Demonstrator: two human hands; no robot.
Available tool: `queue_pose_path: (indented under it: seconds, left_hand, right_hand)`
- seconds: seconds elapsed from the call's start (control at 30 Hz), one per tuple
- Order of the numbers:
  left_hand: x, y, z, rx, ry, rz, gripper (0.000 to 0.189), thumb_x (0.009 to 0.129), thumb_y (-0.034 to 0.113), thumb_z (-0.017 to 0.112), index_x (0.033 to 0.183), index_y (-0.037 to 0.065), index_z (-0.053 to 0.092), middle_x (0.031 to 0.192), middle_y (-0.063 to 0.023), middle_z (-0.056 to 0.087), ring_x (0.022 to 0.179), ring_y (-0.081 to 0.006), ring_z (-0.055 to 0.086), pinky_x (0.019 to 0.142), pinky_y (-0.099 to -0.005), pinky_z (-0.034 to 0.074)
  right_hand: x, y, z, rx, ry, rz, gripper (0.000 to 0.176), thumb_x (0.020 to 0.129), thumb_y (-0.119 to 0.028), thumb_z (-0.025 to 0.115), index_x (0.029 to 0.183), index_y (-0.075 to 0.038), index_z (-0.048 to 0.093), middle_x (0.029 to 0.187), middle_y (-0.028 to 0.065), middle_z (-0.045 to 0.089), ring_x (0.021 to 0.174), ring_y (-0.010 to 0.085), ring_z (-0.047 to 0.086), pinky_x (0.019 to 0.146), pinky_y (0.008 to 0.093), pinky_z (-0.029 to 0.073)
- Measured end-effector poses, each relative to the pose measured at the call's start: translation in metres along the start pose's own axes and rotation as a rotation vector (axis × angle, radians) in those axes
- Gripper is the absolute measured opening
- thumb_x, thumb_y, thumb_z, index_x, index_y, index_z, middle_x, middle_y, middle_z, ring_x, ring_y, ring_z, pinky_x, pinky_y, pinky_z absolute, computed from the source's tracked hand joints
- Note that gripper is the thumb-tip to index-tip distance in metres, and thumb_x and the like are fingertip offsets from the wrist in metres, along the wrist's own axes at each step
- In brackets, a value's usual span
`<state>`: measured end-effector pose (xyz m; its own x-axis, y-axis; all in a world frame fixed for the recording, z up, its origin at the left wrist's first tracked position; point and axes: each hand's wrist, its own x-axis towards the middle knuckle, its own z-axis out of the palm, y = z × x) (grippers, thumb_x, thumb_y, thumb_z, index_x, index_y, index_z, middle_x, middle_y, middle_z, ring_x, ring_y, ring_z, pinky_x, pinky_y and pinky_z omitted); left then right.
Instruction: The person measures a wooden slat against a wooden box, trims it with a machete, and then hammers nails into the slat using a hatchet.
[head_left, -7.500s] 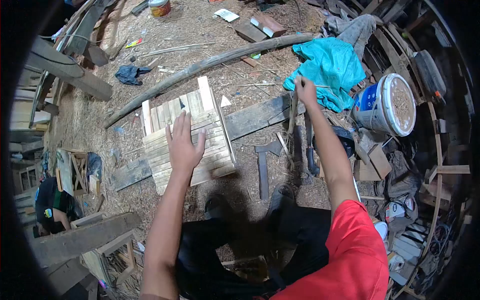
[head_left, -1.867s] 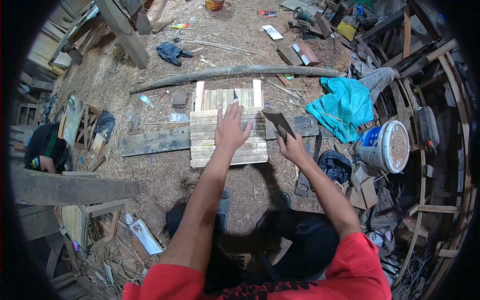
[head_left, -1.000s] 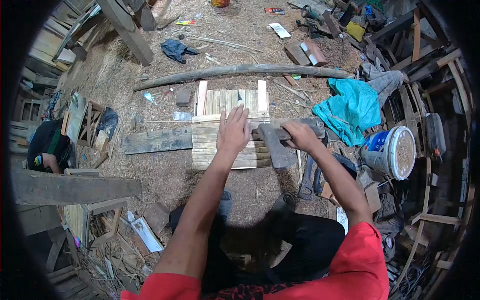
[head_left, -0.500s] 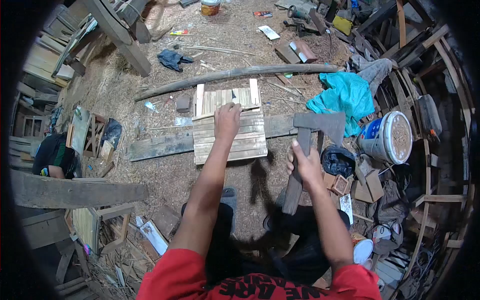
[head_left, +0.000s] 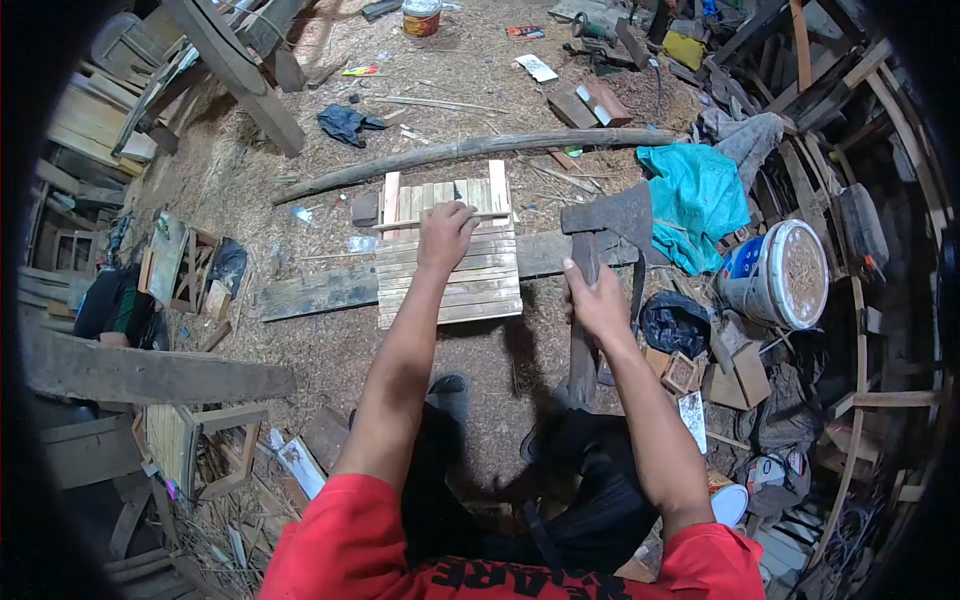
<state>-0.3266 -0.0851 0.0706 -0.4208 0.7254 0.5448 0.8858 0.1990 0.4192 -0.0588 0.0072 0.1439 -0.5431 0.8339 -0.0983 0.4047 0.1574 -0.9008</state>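
Note:
A slatted wooden panel lies across a long grey plank on the ground. My left hand rests on the panel's upper part, its fingers closed round a thin wooden strip that lies crosswise over the slats. Two pale uprights stick out at the panel's far end. To the right, my right hand grips the wooden handle of an axe. The axe head is above the hand, beside the panel's right edge, with its blade to the right.
Beyond the panel lies a long curved pole. At right are a teal sheet, a white bucket and a black bag. A wooden beam juts in from the left. Part of another person shows at far left.
The axe and my right hand have moved left, closer to the panel. The panel and my left hand appear slightly farther left.

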Motion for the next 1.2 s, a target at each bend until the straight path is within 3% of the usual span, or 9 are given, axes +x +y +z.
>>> queue_pose_path:
  seconds: [0.07,0.1,0.3,0.53,0.57,0.7,0.83,1.07,1.2]
  left_hand:
    - [-0.005,-0.003,0.003,-0.028,0.007,0.060,0.020,0.088,0.021,0.066,0.102,0.008,0.071,0.097,-0.0091,0.068,0.094,-0.0291,0.062,0.082,-0.0426,0.042]
    - [-0.006,0.001,0.002,-0.047,0.005,0.093,0.021,0.088,0.021,0.066,0.103,0.008,0.071,0.098,-0.0091,0.069,0.095,-0.0292,0.062,0.083,-0.0425,0.042]
    - [-0.020,0.013,-0.007,-0.050,-0.080,0.042,0.022,0.088,0.020,0.067,0.107,0.009,0.070,0.104,-0.0064,0.069,0.102,-0.0237,0.063,0.090,-0.0420,0.043]
    - [-0.015,0.005,-0.004,-0.089,-0.083,0.061,0.024,0.090,0.018,0.064,0.110,0.004,0.070,0.115,-0.0139,0.068,0.111,-0.0300,0.062,0.095,-0.0439,0.045]
    - [-0.013,0.004,-0.004,-0.090,-0.086,0.056,0.024,0.090,0.018,0.064,0.109,0.004,0.070,0.114,-0.0140,0.069,0.110,-0.0304,0.062,0.095,-0.0440,0.045]
    - [-0.010,-0.001,-0.003,-0.117,-0.068,0.059,0.023,0.090,0.018,0.064,0.108,0.005,0.070,0.112,-0.0139,0.069,0.108,-0.0311,0.063,0.094,-0.0443,0.046]
    - [-0.005,0.006,-0.012,-0.138,-0.092,0.055,0.018,0.090,0.015,0.064,0.102,0.003,0.069,0.107,-0.0140,0.069,0.101,-0.0323,0.064,0.088,-0.0430,0.047]
    - [-0.007,0.004,-0.011,-0.134,-0.060,0.087,0.017,0.086,0.012,0.066,0.100,0.003,0.069,0.107,-0.0133,0.069,0.098,-0.0313,0.064,0.086,-0.0409,0.049]
    - [-0.007,0.002,-0.007,-0.118,-0.021,0.107,0.018,0.086,0.013,0.066,0.101,0.003,0.069,0.107,-0.0131,0.069,0.098,-0.0307,0.065,0.087,-0.0415,0.049]
  right_hand:
    - [0.015,0.014,0.007,-0.082,0.033,-0.099,0.032,0.096,-0.033,0.063,0.088,-0.002,0.059,0.062,0.0035,0.059,0.049,0.0134,0.057,0.046,0.0307,0.047]
    - [0.012,-0.005,0.003,-0.064,0.028,-0.036,0.041,0.091,-0.036,0.064,0.099,0.004,0.065,0.088,0.0272,0.069,0.086,0.0440,0.067,0.075,0.0477,0.051]
    - [0.018,-0.005,0.019,-0.304,0.033,-0.089,0.036,0.094,-0.030,0.059,0.106,0.003,0.059,0.086,0.0324,0.065,0.087,0.0518,0.063,0.077,0.0526,0.050]
    - [0.023,-0.009,0.058,-0.148,-0.013,-0.231,0.036,0.097,-0.026,0.053,0.117,0.004,0.052,0.091,0.0322,0.065,0.090,0.0526,0.062,0.079,0.0542,0.050]
    - [0.025,-0.008,0.063,-0.161,0.073,-0.442,0.038,0.096,-0.022,0.054,0.127,0.001,0.049,0.095,0.0320,0.065,0.094,0.0514,0.062,0.080,0.0521,0.050]
    - [0.028,-0.018,0.068,-0.125,0.022,-0.520,0.034,0.093,-0.013,0.056,0.125,-0.004,0.048,0.091,0.0320,0.065,0.091,0.0516,0.061,0.073,0.0530,0.051]
    - [0.048,0.000,0.075,-0.281,-0.173,-0.263,0.032,0.093,-0.014,0.056,0.122,-0.003,0.047,0.092,0.0332,0.063,0.088,0.0529,0.060,0.072,0.0590,0.047]
    - [0.046,-0.011,0.072,-0.157,-0.074,-0.338,0.037,0.091,-0.017,0.060,0.125,-0.005,0.050,0.089,0.0306,0.065,0.089,0.0518,0.060,0.073,0.0572,0.048]
    - [0.052,-0.001,0.074,-0.196,-0.048,-0.312,0.037,0.092,-0.020,0.057,0.125,-0.004,0.055,0.094,0.0319,0.064,0.094,0.0520,0.060,0.082,0.0569,0.048]
